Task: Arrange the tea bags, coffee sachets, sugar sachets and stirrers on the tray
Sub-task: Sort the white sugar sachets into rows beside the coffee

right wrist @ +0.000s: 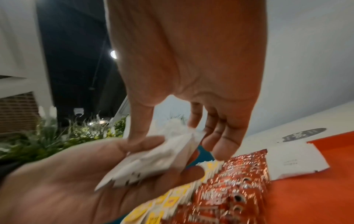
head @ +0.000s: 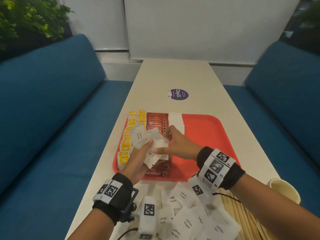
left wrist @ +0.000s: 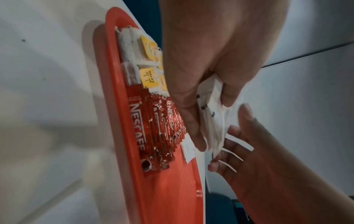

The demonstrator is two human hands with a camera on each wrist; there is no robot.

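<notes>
A red tray [head: 204, 135] lies on the white table. Along its left side sit tea bags [head: 125, 144] with yellow tags, then a row of red Nescafe coffee sachets [head: 156, 122], then a few white sugar sachets [head: 175, 120] at the far end. My left hand [head: 147, 148] holds a loose bundle of white sugar sachets [head: 149, 137] above the coffee row. My right hand [head: 166, 141] meets the bundle, thumb on its near face and fingers over its far edge, pinching it. In the right wrist view the bundle [right wrist: 162, 154] lies across the left palm.
More white sugar sachets [head: 187, 220] lie scattered on the table in front of the tray. Wooden stirrers [head: 242, 217] lie at the near right beside a paper cup [head: 284, 189]. A purple sticker [head: 178, 94] is beyond the tray. Blue sofas flank the table.
</notes>
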